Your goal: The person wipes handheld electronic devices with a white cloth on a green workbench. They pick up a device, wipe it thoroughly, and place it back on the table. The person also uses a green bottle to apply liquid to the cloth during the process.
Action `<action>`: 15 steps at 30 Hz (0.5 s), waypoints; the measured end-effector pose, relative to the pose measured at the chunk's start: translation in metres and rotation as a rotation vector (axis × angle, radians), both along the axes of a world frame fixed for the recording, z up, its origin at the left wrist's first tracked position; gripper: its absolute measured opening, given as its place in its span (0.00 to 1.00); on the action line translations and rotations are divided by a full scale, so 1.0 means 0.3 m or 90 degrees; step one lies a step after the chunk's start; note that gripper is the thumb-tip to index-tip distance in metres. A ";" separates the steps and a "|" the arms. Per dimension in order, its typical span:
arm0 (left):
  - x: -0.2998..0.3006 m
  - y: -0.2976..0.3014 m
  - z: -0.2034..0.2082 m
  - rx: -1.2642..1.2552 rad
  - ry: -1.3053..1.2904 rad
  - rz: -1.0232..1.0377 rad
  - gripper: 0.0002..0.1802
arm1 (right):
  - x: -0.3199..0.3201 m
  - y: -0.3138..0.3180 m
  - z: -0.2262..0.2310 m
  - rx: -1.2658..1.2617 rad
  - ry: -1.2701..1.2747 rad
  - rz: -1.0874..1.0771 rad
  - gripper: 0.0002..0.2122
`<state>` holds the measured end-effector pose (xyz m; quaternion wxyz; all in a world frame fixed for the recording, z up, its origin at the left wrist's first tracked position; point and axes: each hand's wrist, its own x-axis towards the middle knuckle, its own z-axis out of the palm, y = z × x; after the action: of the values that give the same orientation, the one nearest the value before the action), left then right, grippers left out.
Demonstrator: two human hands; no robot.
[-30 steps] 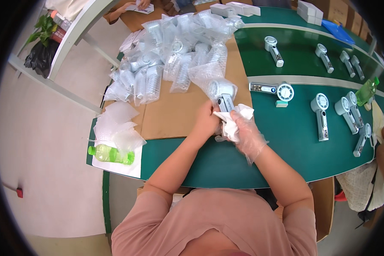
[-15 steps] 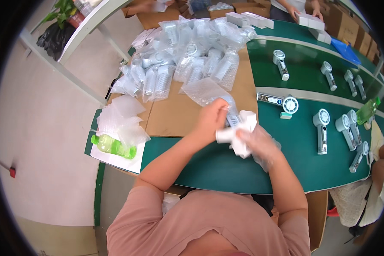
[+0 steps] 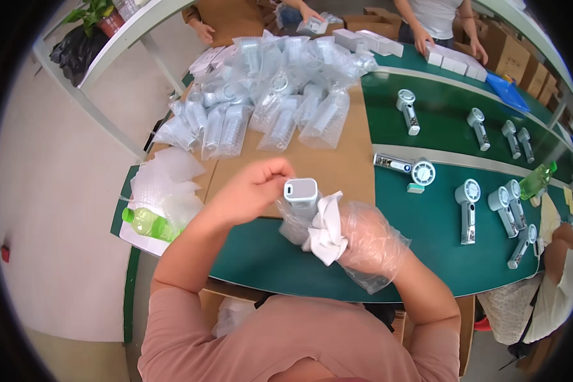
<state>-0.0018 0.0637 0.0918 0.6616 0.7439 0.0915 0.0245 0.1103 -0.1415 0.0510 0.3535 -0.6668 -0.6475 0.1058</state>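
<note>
Between my hands a handheld fan [image 3: 301, 190] points its flat grey end up, its lower part inside a clear bubble-wrap bag [image 3: 293, 226]. My left hand [image 3: 251, 190] is closed, thumb and fingers pinching the bag's edge beside that end. A loose clear plastic glove covers my right hand [image 3: 370, 239], which grips a crumpled white cloth [image 3: 328, 232] against the bag. My right fingertips are partly hidden behind the cloth. Past my hands, a heap of bagged fans [image 3: 280, 83] lies on a cardboard sheet [image 3: 350, 153].
Several bare fans [image 3: 468, 204] lie on the green table [image 3: 420, 254] at right. A green bottle [image 3: 148, 223] rests on its side by flat bubble bags [image 3: 165, 178] at left. Co-workers' hands [image 3: 423, 39] handle white boxes [image 3: 455, 62] at the far side.
My hands have drawn nearer and left with the fan, whose end now faces up. The left hand has shifted to the bag's edge. Far off, a co-worker's white boxes now stand in a row.
</note>
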 end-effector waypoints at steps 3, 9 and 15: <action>0.061 0.135 -0.018 0.251 -0.145 0.113 0.07 | -0.003 -0.058 0.012 0.044 0.643 -0.101 0.11; 0.212 0.457 0.149 0.623 -0.369 0.586 0.05 | 0.154 -0.133 -0.142 0.411 0.787 -0.407 0.31; 0.338 0.934 -0.088 0.867 -0.357 0.631 0.07 | 0.300 -0.265 -0.170 0.602 1.073 -0.188 0.32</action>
<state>0.0996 0.3439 0.0653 -0.0133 0.8176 0.2031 0.5386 0.2004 -0.2211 0.0001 0.9412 -0.2363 -0.0680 0.2318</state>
